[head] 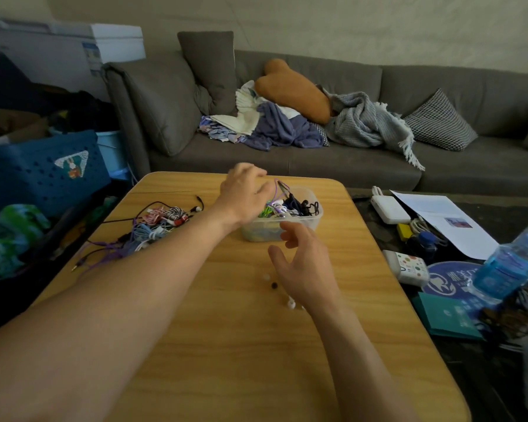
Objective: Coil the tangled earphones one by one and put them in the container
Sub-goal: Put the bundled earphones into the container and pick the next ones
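Nearest me, a few loose ear tips (pixel 290 304) lie on the wooden counter (pixel 226 345) beside the right hand (pixel 302 263), which hovers released, fingers spread. At twelve o'clock the left hand (pixel 244 193) pinches a purple earphone cord (pixel 276 191) over the clear container (pixel 282 222), already holding several sets. At ten o'clock a tangled pile of earphones (pixel 153 229) waits; I'd judge the job roughly half done.

Left hand (pixel 245 193) is over the clear container (pixel 313 219), pinching a purple earphone cord (pixel 276 190) above the coiled ones inside. Right hand (pixel 302 263) hovers just in front, fingers (pixel 288 236) loose, and a tangled pile of earphones (pixel 153 228) sits left on the wooden tabletop (pixel 226 345).
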The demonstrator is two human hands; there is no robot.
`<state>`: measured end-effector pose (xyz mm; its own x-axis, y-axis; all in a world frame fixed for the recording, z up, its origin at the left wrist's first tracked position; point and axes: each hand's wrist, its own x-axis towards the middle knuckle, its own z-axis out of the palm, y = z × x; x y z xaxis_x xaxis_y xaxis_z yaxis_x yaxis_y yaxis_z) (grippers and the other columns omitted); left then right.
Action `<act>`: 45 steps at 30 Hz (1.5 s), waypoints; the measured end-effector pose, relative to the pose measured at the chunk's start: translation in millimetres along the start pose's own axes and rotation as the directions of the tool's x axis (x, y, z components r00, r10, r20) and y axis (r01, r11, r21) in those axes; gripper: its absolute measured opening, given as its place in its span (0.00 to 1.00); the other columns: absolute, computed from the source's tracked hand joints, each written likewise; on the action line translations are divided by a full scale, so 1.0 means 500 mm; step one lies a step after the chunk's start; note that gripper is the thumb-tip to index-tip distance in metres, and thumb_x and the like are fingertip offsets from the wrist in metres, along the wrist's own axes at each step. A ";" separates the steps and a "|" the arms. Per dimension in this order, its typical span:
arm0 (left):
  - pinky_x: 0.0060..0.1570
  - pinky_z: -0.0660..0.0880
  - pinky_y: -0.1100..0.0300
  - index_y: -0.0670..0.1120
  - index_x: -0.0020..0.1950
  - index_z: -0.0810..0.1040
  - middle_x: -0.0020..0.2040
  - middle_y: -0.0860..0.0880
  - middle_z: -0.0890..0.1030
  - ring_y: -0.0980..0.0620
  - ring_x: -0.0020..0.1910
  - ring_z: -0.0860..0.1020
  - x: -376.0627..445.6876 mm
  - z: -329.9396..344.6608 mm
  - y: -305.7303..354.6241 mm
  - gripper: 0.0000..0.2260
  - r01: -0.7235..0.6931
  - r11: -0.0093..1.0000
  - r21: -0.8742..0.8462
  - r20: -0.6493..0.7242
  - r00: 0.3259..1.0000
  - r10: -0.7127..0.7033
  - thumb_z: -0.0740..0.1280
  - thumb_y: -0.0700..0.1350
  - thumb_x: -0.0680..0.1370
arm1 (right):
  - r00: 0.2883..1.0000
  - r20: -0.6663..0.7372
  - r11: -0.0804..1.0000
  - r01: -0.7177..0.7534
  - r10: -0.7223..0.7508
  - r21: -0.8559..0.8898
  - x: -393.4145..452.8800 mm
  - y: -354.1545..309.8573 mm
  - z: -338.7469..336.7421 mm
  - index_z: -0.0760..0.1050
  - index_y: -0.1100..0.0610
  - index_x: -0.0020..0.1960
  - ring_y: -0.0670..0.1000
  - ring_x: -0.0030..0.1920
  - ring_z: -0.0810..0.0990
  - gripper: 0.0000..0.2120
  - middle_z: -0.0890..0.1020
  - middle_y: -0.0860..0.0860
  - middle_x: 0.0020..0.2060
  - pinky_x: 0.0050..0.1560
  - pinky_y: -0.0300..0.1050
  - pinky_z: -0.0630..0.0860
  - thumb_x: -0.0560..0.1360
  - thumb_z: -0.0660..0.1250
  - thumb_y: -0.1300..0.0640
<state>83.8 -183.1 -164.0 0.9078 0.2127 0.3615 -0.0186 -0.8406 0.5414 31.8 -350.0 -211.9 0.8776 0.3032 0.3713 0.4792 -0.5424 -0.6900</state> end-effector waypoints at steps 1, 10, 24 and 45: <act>0.65 0.66 0.53 0.45 0.60 0.78 0.63 0.44 0.73 0.45 0.65 0.71 -0.009 -0.016 -0.011 0.12 -0.004 1.000 -0.011 -0.084 0.996 0.003 0.64 0.47 0.80 | 1.000 0.000 1.000 0.005 -0.005 -0.009 0.000 -0.001 0.000 0.73 0.53 0.68 0.46 0.55 0.76 0.21 0.78 0.48 0.57 0.54 0.38 0.72 0.76 0.69 0.53; 0.69 0.62 0.48 0.53 0.64 0.77 0.66 0.48 0.72 0.43 0.69 0.62 -0.152 -0.192 -0.132 0.22 0.133 0.776 0.616 0.234 0.910 -0.342 0.67 0.35 0.73 | 0.998 -0.016 0.999 0.052 -0.052 -0.012 -0.018 -0.050 0.046 0.81 0.55 0.54 0.48 0.45 0.77 0.08 0.83 0.48 0.46 0.45 0.39 0.69 0.75 0.69 0.56; 0.44 0.74 0.61 0.48 0.49 0.75 0.44 0.54 0.82 0.55 0.45 0.80 -0.198 -0.231 -0.112 0.04 0.160 0.983 -0.087 -0.029 0.986 -0.163 0.69 0.43 0.77 | 0.989 0.144 0.947 -0.007 -0.042 0.322 -0.063 -0.094 0.067 0.78 0.52 0.60 0.40 0.45 0.80 0.14 0.82 0.43 0.46 0.44 0.32 0.78 0.75 0.72 0.56; 0.69 0.65 0.49 0.46 0.65 0.76 0.64 0.50 0.75 0.50 0.68 0.68 -0.289 -0.082 -0.120 0.21 -0.059 0.998 0.007 -0.234 0.970 0.060 0.71 0.36 0.73 | 0.945 0.247 0.516 -0.324 0.214 0.793 -0.031 -0.109 0.076 0.77 0.63 0.54 0.53 0.47 0.83 0.09 0.85 0.56 0.47 0.47 0.54 0.81 0.81 0.63 0.58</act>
<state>-63.2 -143.0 -217.5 0.7816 0.2730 0.5609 -0.0694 -0.8555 0.5132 -8.1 -295.2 -203.6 0.9299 0.3644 0.0495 -0.0435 0.2427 -0.9691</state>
